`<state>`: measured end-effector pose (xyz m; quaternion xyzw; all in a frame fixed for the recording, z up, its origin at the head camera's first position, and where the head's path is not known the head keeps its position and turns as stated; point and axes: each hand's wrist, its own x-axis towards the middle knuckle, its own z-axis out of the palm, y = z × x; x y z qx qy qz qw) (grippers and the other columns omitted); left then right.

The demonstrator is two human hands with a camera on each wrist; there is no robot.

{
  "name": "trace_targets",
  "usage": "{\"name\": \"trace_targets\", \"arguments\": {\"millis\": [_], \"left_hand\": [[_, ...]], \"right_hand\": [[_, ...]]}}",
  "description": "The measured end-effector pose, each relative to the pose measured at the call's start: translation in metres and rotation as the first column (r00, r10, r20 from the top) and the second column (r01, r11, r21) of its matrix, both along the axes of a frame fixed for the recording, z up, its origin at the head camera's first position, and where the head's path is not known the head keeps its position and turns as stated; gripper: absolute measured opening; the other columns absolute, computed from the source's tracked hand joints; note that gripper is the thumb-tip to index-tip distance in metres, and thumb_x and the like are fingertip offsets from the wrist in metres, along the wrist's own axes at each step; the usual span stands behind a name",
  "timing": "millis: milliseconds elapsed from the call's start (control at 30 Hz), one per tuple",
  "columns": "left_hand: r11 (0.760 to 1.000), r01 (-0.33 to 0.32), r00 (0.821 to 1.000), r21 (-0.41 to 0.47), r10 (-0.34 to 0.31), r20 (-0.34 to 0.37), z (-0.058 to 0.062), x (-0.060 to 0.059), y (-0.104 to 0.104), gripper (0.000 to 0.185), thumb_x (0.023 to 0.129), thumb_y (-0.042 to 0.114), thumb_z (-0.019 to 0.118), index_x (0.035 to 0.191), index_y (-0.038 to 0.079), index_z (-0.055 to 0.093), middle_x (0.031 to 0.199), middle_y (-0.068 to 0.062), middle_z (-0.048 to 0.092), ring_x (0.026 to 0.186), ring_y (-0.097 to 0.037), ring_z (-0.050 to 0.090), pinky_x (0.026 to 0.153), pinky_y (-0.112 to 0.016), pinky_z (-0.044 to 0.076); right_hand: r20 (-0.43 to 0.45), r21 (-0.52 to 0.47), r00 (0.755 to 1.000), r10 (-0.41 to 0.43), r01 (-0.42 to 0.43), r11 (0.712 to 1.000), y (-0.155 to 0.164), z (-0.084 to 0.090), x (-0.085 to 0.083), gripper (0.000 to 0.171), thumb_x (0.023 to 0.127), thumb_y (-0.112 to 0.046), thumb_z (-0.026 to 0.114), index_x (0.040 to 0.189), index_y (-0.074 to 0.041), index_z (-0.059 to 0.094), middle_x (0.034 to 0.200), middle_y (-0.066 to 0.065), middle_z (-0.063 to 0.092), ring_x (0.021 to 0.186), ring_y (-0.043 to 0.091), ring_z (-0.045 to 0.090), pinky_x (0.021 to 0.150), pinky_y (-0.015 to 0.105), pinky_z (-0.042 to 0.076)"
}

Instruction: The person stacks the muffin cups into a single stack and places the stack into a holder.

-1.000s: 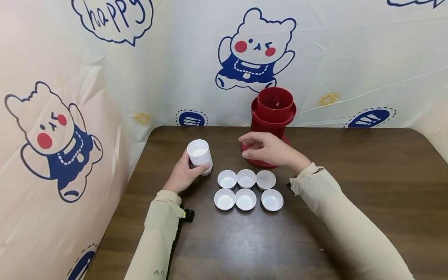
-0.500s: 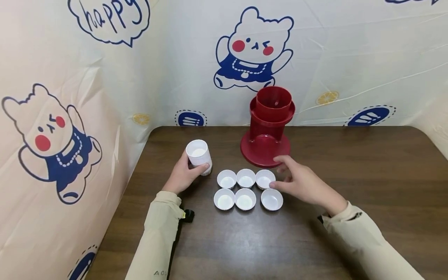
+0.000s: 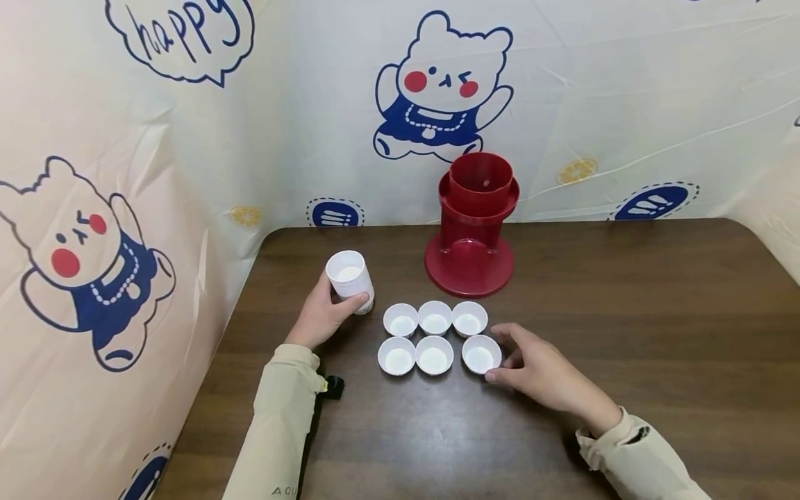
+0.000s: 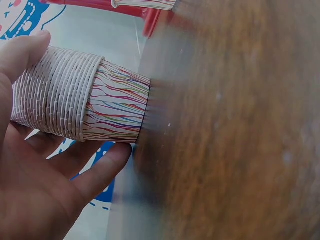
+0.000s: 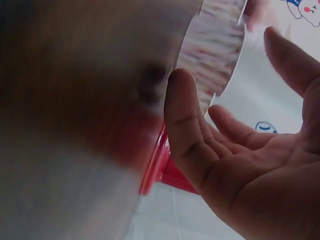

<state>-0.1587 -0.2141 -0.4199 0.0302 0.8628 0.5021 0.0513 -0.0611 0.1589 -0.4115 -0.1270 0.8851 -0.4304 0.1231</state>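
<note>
My left hand (image 3: pixel 325 310) grips a stack of white paper cups (image 3: pixel 351 280) standing upright at the left of the table. In the left wrist view the stacked rims show, and the lowest cup (image 4: pixel 117 102) has wavy coloured lines. Several single paper cups stand mouth up in two short rows. My right hand (image 3: pixel 540 368) is at the front right cup (image 3: pixel 481 355), thumb and fingers spread at its right side. The right wrist view has the fingers (image 5: pixel 182 100) curved beside a patterned cup (image 5: pixel 212 47); whether they touch it I cannot tell.
A red holder (image 3: pixel 478 201) with a cylindrical top and round base stands at the back of the brown wooden table (image 3: pixel 625 292). Behind hangs a pale printed cloth (image 3: pixel 312 125). The remaining cups, such as the back left one (image 3: pixel 400 321), sit close together.
My right hand has moved from in front of the red holder toward me and down to the front right cup. The left hand stays on the stack. The head view has shifted slightly.
</note>
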Motion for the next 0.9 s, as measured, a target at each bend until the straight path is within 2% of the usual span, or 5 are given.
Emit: {"name": "trace_targets", "arguments": {"millis": [167, 233, 367, 533, 900], "left_hand": [[1.0, -0.005, 1.0, -0.01, 0.005, 0.008, 0.001, 0.0, 0.0, 0.086, 0.09, 0.036, 0.078, 0.154, 0.011, 0.027, 0.145, -0.016, 0.045, 0.132, -0.035, 0.043, 0.114, -0.055, 0.03], [1.0, -0.003, 1.0, -0.012, 0.003, 0.007, 0.001, 0.0, 0.001, 0.086, 0.09, 0.036, 0.078, 0.154, 0.01, 0.027, 0.145, -0.016, 0.045, 0.132, -0.035, 0.043, 0.113, -0.055, 0.03], [1.0, 0.0, 1.0, -0.019, 0.0, 0.012, 0.001, 0.0, 0.001, 0.086, 0.09, 0.037, 0.077, 0.154, 0.009, 0.027, 0.145, -0.018, 0.045, 0.131, -0.036, 0.043, 0.113, -0.056, 0.031], [1.0, 0.001, 1.0, -0.024, -0.001, 0.003, 0.002, 0.0, 0.001, 0.085, 0.09, 0.036, 0.077, 0.153, 0.009, 0.027, 0.145, -0.018, 0.045, 0.131, -0.036, 0.044, 0.113, -0.055, 0.031], [0.999, 0.0, 1.0, -0.032, 0.0, -0.008, 0.001, 0.0, 0.002, 0.083, 0.09, 0.035, 0.077, 0.152, 0.008, 0.028, 0.144, -0.018, 0.046, 0.129, -0.037, 0.045, 0.112, -0.055, 0.032]], "right_hand": [[-0.059, 0.043, 0.998, -0.024, 0.027, 0.999, -0.009, -0.004, 0.004, 0.066, 0.081, -0.027, 0.086, 0.136, -0.005, 0.057, 0.093, -0.001, 0.064, 0.074, 0.008, 0.058, 0.069, 0.031, 0.048], [-0.107, 0.068, 0.993, -0.046, 0.053, 0.996, -0.012, -0.005, 0.005, 0.063, 0.08, -0.028, 0.087, 0.133, -0.004, 0.061, 0.103, 0.001, 0.064, 0.077, 0.008, 0.057, 0.072, 0.033, 0.048], [-0.147, 0.101, 0.986, -0.083, 0.098, 0.99, -0.016, -0.008, 0.007, 0.064, 0.079, -0.03, 0.087, 0.131, -0.004, 0.063, 0.12, 0.008, 0.064, 0.095, 0.018, 0.061, 0.086, 0.043, 0.049], [-0.147, 0.103, 0.983, -0.111, 0.126, 0.987, -0.022, -0.01, 0.007, 0.068, 0.077, -0.03, 0.088, 0.133, -0.003, 0.061, 0.128, 0.012, 0.063, 0.118, 0.031, 0.059, 0.099, 0.051, 0.045], [-0.143, 0.116, 0.977, -0.156, 0.173, 0.978, -0.025, 0.0, 0.012, 0.056, 0.08, -0.022, 0.084, 0.129, -0.009, 0.061, 0.116, 0.007, 0.067, 0.104, 0.027, 0.062, 0.091, 0.048, 0.048]]}}
